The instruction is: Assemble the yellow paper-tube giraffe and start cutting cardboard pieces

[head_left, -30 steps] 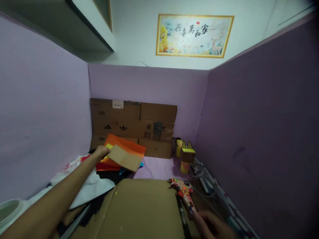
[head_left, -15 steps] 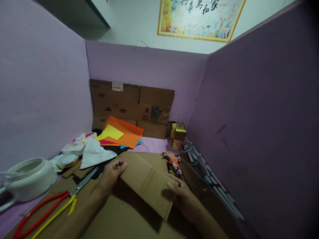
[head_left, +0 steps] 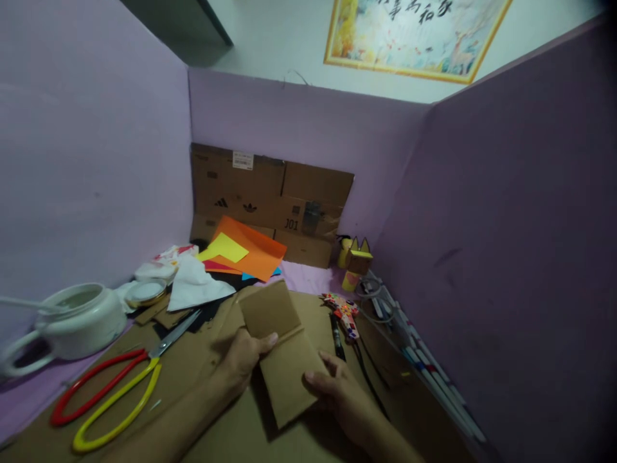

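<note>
My left hand (head_left: 248, 354) and right hand (head_left: 335, 386) pinch creased cardboard (head_left: 289, 379) over a brown board (head_left: 193, 363), a stick (head_left: 29, 303) in the pot (head_left: 89, 331) by the board's left edge, purple walls (head_left: 96, 161) around.

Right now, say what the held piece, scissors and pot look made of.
Held piece: likely cardboard, by its matte brown face and creases. Scissors: metal blades, by grey sheen; smooth coloured handles, probably plastic. Pot: perhaps ceramic or enamel, by its smooth white sheen.

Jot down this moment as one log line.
left hand: holds creased cardboard piece | right hand: holds same piece | scissors: lying near white pot | yellow sheet: on orange sheet
</note>
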A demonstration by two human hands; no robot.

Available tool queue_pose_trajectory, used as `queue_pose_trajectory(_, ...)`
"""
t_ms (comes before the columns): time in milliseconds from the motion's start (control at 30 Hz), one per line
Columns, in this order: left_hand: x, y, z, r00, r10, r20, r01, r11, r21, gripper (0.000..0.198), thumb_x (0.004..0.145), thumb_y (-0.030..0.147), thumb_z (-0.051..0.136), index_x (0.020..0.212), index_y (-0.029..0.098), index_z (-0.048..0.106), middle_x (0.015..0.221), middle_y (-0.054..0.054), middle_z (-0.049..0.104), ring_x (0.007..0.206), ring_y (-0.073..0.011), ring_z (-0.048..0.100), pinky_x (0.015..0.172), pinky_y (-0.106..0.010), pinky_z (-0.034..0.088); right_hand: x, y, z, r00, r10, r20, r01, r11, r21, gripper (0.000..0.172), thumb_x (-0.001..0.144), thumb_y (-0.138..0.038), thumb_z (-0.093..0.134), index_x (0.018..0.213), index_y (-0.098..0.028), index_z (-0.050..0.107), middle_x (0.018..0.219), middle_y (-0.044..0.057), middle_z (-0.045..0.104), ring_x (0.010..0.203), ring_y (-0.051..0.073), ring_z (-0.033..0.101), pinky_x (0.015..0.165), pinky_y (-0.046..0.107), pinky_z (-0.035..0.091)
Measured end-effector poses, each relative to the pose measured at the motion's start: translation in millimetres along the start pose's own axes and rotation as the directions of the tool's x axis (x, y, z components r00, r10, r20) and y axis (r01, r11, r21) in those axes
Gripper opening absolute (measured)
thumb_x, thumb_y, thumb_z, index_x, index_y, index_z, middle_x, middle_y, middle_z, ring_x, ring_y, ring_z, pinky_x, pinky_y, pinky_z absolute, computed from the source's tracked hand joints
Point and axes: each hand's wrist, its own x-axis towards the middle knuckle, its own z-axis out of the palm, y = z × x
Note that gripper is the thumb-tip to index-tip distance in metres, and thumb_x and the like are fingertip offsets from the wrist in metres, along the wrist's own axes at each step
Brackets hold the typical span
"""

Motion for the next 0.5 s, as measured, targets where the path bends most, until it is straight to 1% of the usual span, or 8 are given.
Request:
queue_pose_trajectory(67,2.7,-0.5,-3.5,1.0,0.002,0.012,-0.003,0.999,0.052,0.053,0.048,0.025,0.078,0.095,0.01,0.061,0.094,-0.013,0.069,0.088,-0.0286,0.062,0.082,-0.042,0.048,-0.9,0.7,-0.5,0.996,0.049,0.077,-0.045,0.998,-0.05,0.048,0.06,-0.04,0.075,0.1,-0.015,0.062,0.09,0.008,0.068,0.073,0.022,0.065,0.055,0.029,0.051)
queue_pose_trajectory(133,2.7,-1.1,-5.6,1.0,-0.003,0.027,0.001,0.997,0.081,0.052,0.05,0.024,0.077,0.097,0.009,0.061,0.093,-0.014,0.069,0.085,-0.0283,0.063,0.081,-0.042,0.048,-1.4,0.7,-0.7,0.993,0.069,0.1,-0.062,0.995,-0.072,0.047,0.064,-0.042,0.072,0.101,-0.014,0.063,0.088,0.009,0.069,0.07,0.022,0.065,0.052,0.029,0.05)
queue_pose_trajectory(167,1.7,-1.4,-5.8,0.999,-0.006,0.05,0.003,0.997,0.073,0.051,0.051,0.023,0.076,0.099,0.01,0.061,0.095,-0.013,0.069,0.086,-0.0281,0.063,0.082,-0.042,0.048,-1.4,0.6,-0.6,0.992,0.068,0.106,-0.061,0.996,-0.071,0.045,0.065,-0.041,0.072,0.099,-0.013,0.064,0.085,0.009,0.069,0.068,0.021,0.065,0.053,0.029,0.05)
queue_pose_trajectory(233,-1.0,-1.8,-4.9,0.995,0.003,0.102,-0.005,1.0,0.019,0.052,0.054,0.022,0.075,0.103,0.012,0.06,0.1,-0.012,0.068,0.09,-0.0272,0.062,0.083,-0.04,0.048,-1.4,0.2,0.1,0.99,0.041,0.134,-0.035,0.998,-0.049,0.04,0.066,-0.037,0.072,0.095,-0.011,0.066,0.081,0.009,0.07,0.067,0.02,0.065,0.059,0.029,0.049)
queue_pose_trajectory(333,-4.5,-1.7,-3.2,0.984,-0.009,0.178,0.018,0.999,-0.05,0.051,0.055,0.021,0.075,0.103,0.012,0.061,0.103,-0.012,0.067,0.093,-0.0263,0.061,0.084,-0.039,0.048,-1.6,-0.6,1.5,0.989,-0.007,0.151,0.01,1.0,-0.017,0.037,0.067,-0.035,0.071,0.096,-0.012,0.066,0.084,0.008,0.07,0.073,0.02,0.065,0.069,0.029,0.048)
queue_pose_trajectory(400,-5.6,-0.2,-3.1,0.98,-0.041,0.193,0.051,0.998,-0.045,0.049,0.054,0.021,0.074,0.101,0.011,0.062,0.099,-0.013,0.068,0.09,-0.0267,0.062,0.083,-0.039,0.048,-2.1,-1.5,2.1,0.988,-0.016,0.151,0.019,1.0,-0.017,0.039,0.068,-0.036,0.071,0.098,-0.013,0.065,0.087,0.008,0.07,0.076,0.021,0.065,0.071,0.03,0.048)
queue_pose_trajectory(500,-6.8,5.0,-3.5,0.972,-0.079,0.221,0.076,0.997,0.022,0.047,0.051,0.019,0.073,0.096,0.009,0.064,0.09,-0.013,0.07,0.084,-0.0281,0.063,0.079,-0.04,0.048,-2.1,-3.7,2.1,0.977,-0.014,0.214,0.019,1.0,-0.02,0.046,0.067,-0.035,0.073,0.106,-0.014,0.062,0.094,0.009,0.069,0.086,0.023,0.064,0.079,0.035,0.047)
